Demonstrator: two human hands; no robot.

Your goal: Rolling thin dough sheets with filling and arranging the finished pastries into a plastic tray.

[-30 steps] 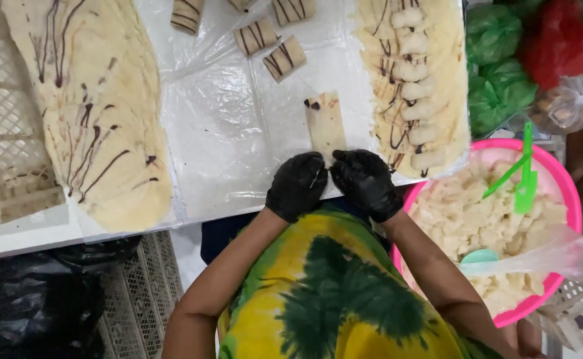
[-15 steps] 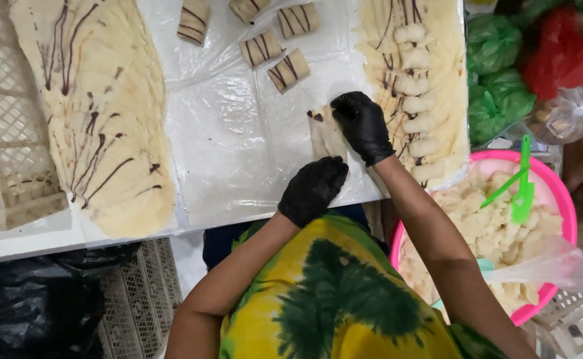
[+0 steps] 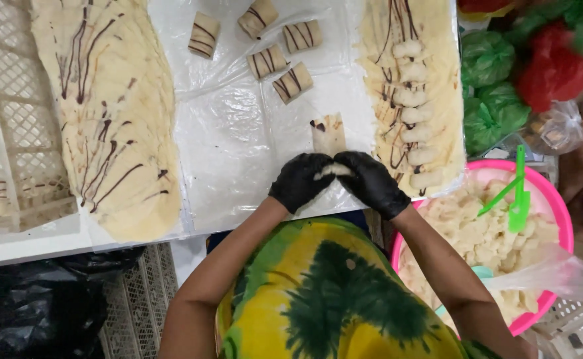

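Where the near edge of the table meets the person's body, both gloved hands sit together on one wrapper, a pale strip with dark streaks at its far end. Left hand and right hand are curled, fingertips almost touching, pinching the wrapper's near end, where a pale roll shows between them. Beyond the hands the strip lies flat on the plastic sheet that covers the table.

Along the table's far edge lie five finished rolls, striped dark, well apart from the hands. Toward the left edge a long stack of wrappers with dark drizzle runs from far to near. By the right edge a second stack carries a row of pale filling pieces, just beside the right hand.

Off the right edge stands a pink bowl of pale pieces, a green utensil resting in it. Green and red bags lie past the far right corner.
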